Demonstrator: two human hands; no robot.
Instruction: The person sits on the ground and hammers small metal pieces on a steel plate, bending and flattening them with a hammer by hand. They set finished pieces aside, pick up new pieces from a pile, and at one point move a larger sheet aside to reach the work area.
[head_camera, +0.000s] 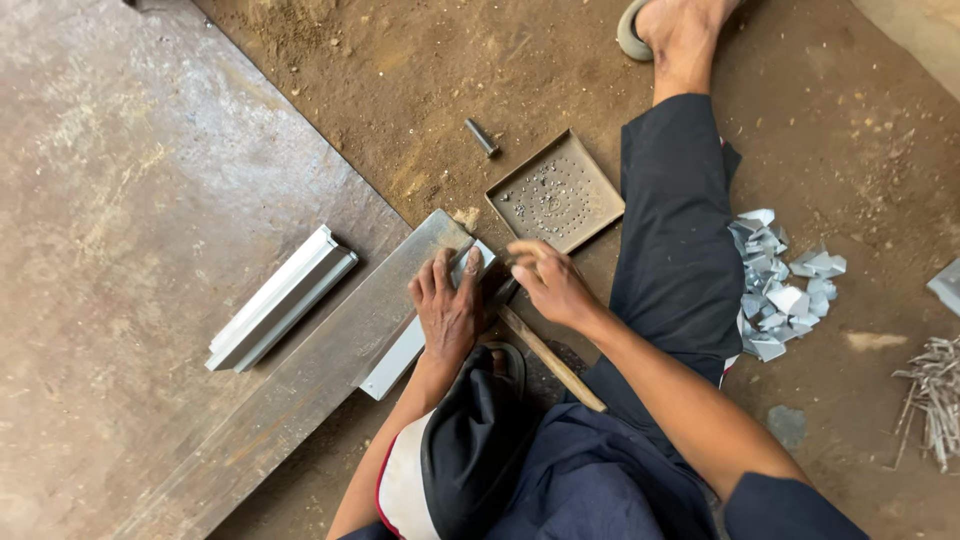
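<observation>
- The person sits on a brown dirt floor (820, 110), low to the ground, with one leg stretched out.
- A big flat metal sheet (120, 250) lies on the floor at the left, dull and scratched.
- A long steel bar (330, 350) lies along the sheet's edge.
- The left hand (447, 310) presses flat on the end of this bar, fingers spread a little, touching a pale metal strip (400, 355) that lies just beside the bar.
- The right hand (550, 283) is close beside the left one, its fingers curled together at the bar's end; what they pinch cannot be seen.
- A wooden handle (555, 365) lies slanted under the right wrist.
- A second pale metal strip (285, 297) rests on the sheet, well apart from the hands.
- A small square tray (600, 200) sits near the right hand, with tiny shiny bits inside.
- A short dark pin (482, 137) lies behind the tray.
- A pile of small folded metal pieces (780, 290) sits beside the leg.
- Thin metal scraps (932, 395) lie at the far right.
</observation>
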